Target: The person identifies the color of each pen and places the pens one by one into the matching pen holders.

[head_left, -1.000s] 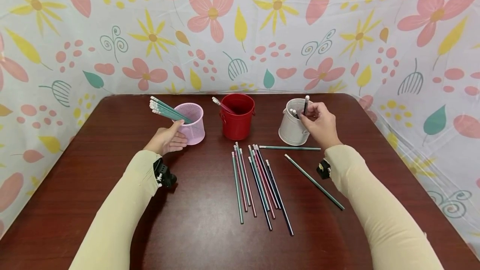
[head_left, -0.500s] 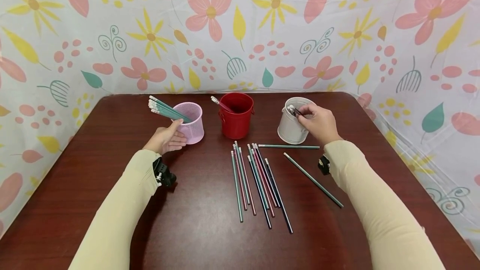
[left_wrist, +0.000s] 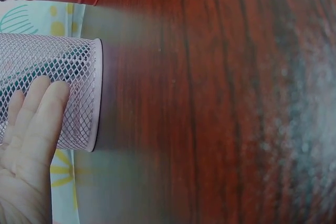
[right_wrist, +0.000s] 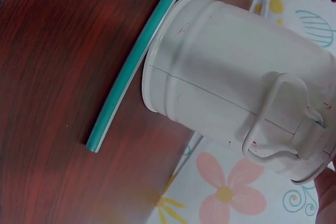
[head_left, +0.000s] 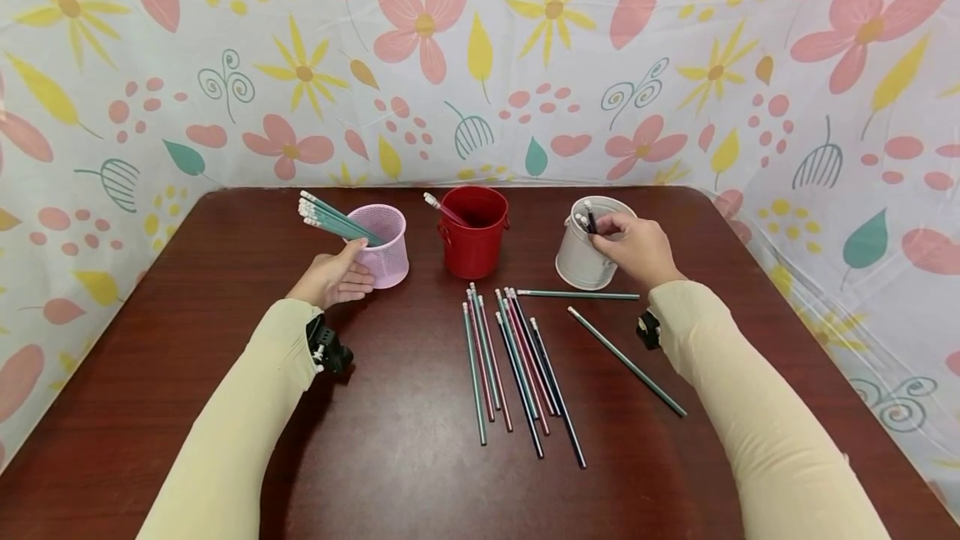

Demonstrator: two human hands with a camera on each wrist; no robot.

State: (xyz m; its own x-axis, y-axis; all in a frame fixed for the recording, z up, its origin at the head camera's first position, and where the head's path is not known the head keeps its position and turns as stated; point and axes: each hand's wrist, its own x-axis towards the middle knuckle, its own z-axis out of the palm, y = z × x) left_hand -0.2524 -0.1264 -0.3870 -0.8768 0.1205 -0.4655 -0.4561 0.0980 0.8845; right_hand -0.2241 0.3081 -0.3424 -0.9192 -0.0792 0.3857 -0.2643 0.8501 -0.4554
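My left hand (head_left: 335,276) rests against a lilac mesh pencil cup (head_left: 390,261), fingers fairly straight along its side and thumb at the rim. Several teal pencils (head_left: 330,219) lean out of that cup to the left. In the left wrist view, the fingertips lie on the mesh wall (left_wrist: 79,93). On the right, my right hand (head_left: 641,247) pinches a dark pencil (head_left: 591,219) at the mouth of a white metal bucket (head_left: 581,261). Its white eraser points up, beside other eraser ends in the bucket. The right wrist view shows mostly the bucket's side and handle (right_wrist: 278,114).
Between the two stands a red bucket (head_left: 472,248) with reddish pencils (head_left: 446,208) leaning out. Several teal, pink and dark pencils (head_left: 517,365) lie in front of it. One teal pencil (head_left: 585,295) lies across before the white bucket, another (head_left: 630,365) slants to the right.
The dark pencil in my right hand has gone from upright above the white bucket's rim to lower inside it, tilting left and then partly straightening. My left hand has stayed at the mesh cup.
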